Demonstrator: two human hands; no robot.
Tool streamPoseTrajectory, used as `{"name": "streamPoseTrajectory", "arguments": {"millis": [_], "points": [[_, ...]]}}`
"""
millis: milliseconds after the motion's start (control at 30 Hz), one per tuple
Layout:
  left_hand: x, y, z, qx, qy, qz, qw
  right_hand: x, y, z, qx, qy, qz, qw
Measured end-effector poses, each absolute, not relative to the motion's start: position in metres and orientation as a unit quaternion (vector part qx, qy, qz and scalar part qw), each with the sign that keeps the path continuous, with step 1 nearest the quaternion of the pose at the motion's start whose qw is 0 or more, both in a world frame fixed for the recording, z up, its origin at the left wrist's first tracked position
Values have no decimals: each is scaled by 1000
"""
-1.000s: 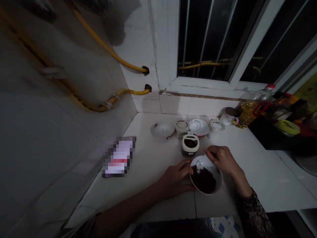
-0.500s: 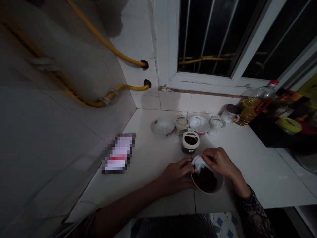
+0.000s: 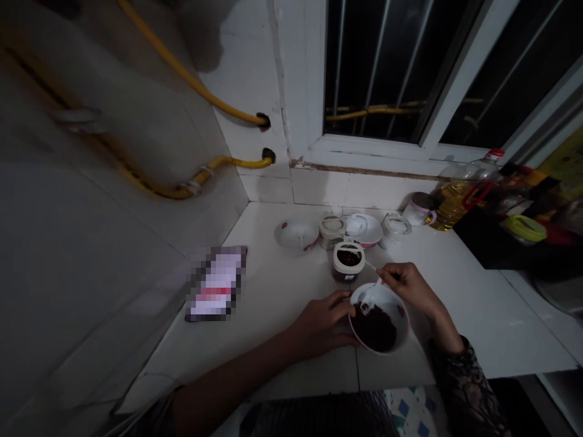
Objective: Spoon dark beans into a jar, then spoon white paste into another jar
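Observation:
A white bowl [image 3: 399, 311] with a dark, crumbly filling stands on the white counter [image 3: 282, 303] in front of me. My left hand [image 3: 321, 325] curls against the bowl's left rim and steadies it. My right hand [image 3: 405, 286] is closed on a small white spoon [image 3: 370, 297], whose tip dips into the filling at the bowl's far edge. Just behind the bowl is an open jar [image 3: 348, 260] with dark contents.
A row of small white bowls and lidded jars [image 3: 334, 230] lines the back wall. A blurred flat package [image 3: 215, 284] lies at left. An oil bottle [image 3: 455, 194] and a dark tray with items [image 3: 510, 243] are at right. Yellow pipes [image 3: 214, 170] run along the wall.
My right hand has drawn back toward the bowl's far right rim and the spoon's handle now shows clearly. My left hand and the bowl have stayed put.

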State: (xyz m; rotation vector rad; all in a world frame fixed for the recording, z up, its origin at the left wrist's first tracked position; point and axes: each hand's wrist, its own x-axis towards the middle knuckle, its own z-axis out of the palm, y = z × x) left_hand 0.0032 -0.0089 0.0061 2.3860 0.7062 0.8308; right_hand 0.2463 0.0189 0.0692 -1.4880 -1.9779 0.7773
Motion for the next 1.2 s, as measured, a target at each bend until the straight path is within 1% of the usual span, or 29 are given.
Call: {"name": "streamPoseTrajectory", "arguments": {"millis": [100, 267, 333, 400, 467, 567, 767, 967, 1067, 1200], "points": [[4, -9, 5, 880, 261, 310, 248, 245, 14, 71, -531, -781, 202, 259], [4, -8, 1, 878, 261, 315, 249, 248, 9, 77, -498, -818, 152, 247], [4, -9, 1, 876, 260, 320, 249, 247, 8, 79, -491, -826, 169, 218], [4, -9, 2, 875, 261, 324, 248, 243, 6, 79, -476, -832, 214, 191], [4, -9, 2, 875, 259, 325, 247, 239, 4, 79, -466, -827, 256, 182], [4, -9, 2, 875, 252, 331, 245, 237, 4, 77, -484, -800, 293, 198], [3, -9, 4, 879, 253, 322, 244, 248, 15, 73, -546, -704, 370, 263], [4, -8, 5, 879, 250, 320, 251, 254, 22, 75, -556, -667, 390, 307], [3, -8, 5, 880, 251, 320, 244, 255, 23, 74, -560, -659, 391, 315], [3, -9, 7, 882, 255, 320, 236, 253, 25, 72, -563, -657, 400, 302]]}}
